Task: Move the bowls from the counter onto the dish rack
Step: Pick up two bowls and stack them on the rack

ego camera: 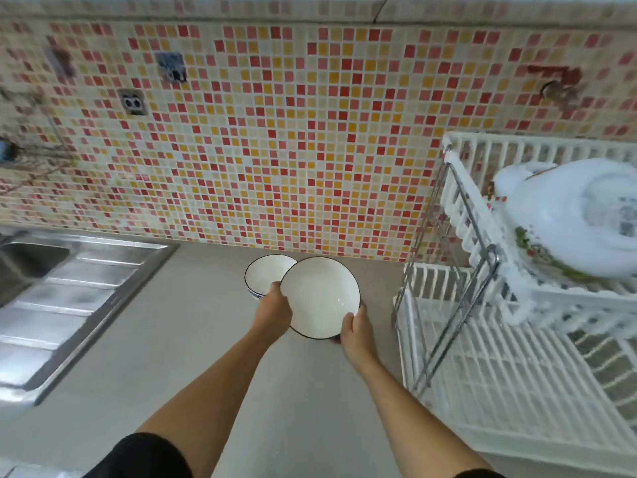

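The person has both hands on 1 large white ceramic bowl with a thin dark rim point(322, 296), tipped toward the camera over the pale grey counter point(193, 339). The left hand point(274, 305) clasps its left edge and the right hand point(356, 327) clasps its near-right edge, thumb over the rim; the fingers underneath are hidden. A 2nd, smaller white bowl w/ blue pattern on its side point(267, 276) sits on the counter just behind, partly overlapped; whether the 2 touch can't be told. The white plastic 2-tier dish rack w/ chrome frame point(482, 339) stands to the right, its upper tier holding an upturned white floral dish point(572, 219).

Judgement: the step is carrying the big bowl right to the rack. It's best done by keeping both thumbs hooked over the rim, clearing the chrome upright, and aiming for the open lower tier, since the top looks crowded. The glaze is likely slick, so no rush.
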`<state>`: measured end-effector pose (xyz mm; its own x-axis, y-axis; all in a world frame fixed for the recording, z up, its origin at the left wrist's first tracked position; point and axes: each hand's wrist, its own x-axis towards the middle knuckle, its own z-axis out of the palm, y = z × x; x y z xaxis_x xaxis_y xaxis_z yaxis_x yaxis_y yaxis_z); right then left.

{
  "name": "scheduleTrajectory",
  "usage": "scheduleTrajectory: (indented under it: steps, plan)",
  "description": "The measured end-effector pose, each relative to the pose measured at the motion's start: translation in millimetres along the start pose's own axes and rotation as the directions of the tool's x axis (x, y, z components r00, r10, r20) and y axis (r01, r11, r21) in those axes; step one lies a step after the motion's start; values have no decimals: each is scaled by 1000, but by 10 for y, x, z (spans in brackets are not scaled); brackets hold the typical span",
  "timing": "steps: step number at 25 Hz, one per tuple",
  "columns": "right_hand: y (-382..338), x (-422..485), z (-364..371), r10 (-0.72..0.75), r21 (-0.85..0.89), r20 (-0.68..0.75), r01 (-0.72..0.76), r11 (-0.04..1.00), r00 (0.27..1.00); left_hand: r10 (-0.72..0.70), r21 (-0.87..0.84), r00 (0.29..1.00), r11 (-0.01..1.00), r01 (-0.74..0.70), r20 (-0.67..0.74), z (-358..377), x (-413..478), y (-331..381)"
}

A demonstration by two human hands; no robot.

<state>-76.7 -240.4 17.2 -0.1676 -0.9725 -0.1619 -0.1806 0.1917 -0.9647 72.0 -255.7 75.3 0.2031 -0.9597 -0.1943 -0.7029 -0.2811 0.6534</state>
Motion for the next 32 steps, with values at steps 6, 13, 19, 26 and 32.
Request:
scheduleTrajectory:
  steps: [6,13,19,26,32]
  plan:
    - [-865,-1030,-258,-111,101,150,97,990,982,88,-345,959,921,-181,-269,-583,-1148,-35]
    - [-1885,-1716,-761,-332,219,226,284,933,916,284,-574,844,631,-522,-455,-1382,-2162,650]
    - [-2434,-2170,-1535,-579,392,231,469,791,782,443,-598,773,492,-633,-454,-1665,-2325,1372]
    - [-2648,-2311,-2940,-743,117,79,734,669,665,696,-492,639,451,-744,-328,-1338,-2534,2633]
    - [-2528,-2062,-4154,-789,-270,74,774,572,609,871,-292,484,442,-848,-86,-633,-2628,3489]
